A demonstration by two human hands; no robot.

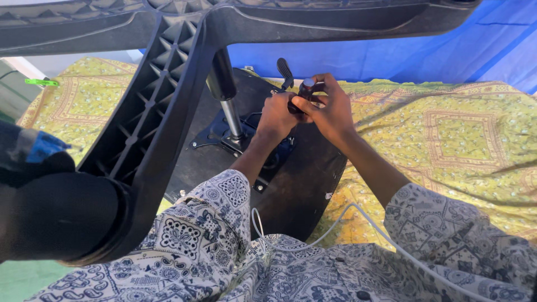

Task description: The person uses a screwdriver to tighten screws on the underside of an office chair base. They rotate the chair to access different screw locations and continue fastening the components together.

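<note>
An office chair lies upside down in front of me. Its dark seat underside (302,184) faces up, with a black metal mechanism plate (215,134) and a chrome gas cylinder (229,114) rising to the black star base (162,106). My left hand (276,114) is closed and rests by the mechanism's black lever (285,71). My right hand (330,109) grips a small dark tool handle with a metal tip (306,86), touching my left hand. What lies under the hands is hidden.
A yellow patterned cloth (458,128) covers the surface under the chair. A blue tarp (425,56) hangs behind. A black caster wheel (56,215) on a base leg looms at the near left. A white cable (335,223) runs across my lap. A green object (42,83) lies far left.
</note>
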